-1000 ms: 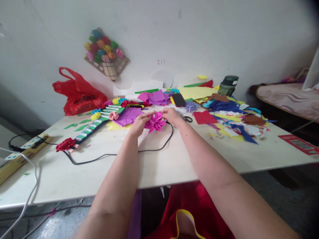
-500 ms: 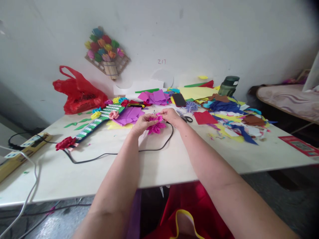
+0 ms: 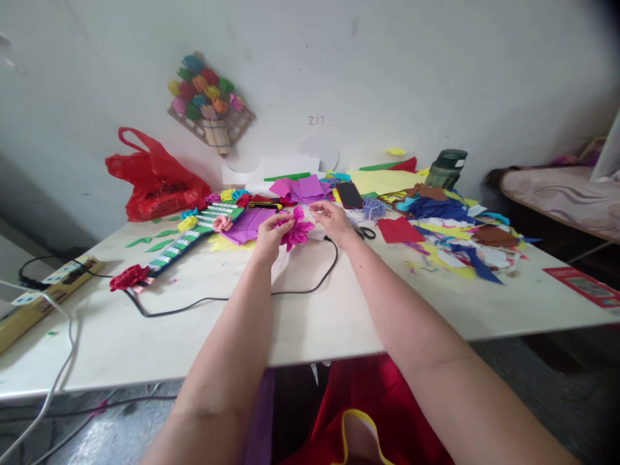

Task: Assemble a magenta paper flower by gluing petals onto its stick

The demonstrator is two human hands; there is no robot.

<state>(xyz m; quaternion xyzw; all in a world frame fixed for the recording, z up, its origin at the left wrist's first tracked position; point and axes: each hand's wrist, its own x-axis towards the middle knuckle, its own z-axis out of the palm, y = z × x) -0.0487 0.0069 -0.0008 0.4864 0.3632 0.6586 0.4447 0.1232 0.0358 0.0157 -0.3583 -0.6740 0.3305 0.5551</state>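
A magenta paper flower [image 3: 299,231] hangs above the middle of the table, its pointed petals spread. My left hand [image 3: 272,234] grips it from the left side, thumb and fingers pinched at its base. Just right of the flower, apart from it, is my right hand [image 3: 333,221]. Its thumb and forefinger are pinched together; whatever is between them is too small to make out. Behind my right wrist lie black scissors [image 3: 367,233], partly covered. The end of a black cord [image 3: 329,265] rests below that hand.
On the left lie a green-and-white striped panel with paper flowers [image 3: 181,240], a red plastic bag [image 3: 155,184] and a power strip [image 3: 53,287]. Purple paper [image 3: 249,226], a phone [image 3: 349,195], coloured scraps [image 3: 450,223] and a dark green bottle [image 3: 445,169] lie or stand farther back and right.
My right hand has come away from the flower, leaving a gap. My left hand has moved slightly left and turned the flower, so its petals now face right.
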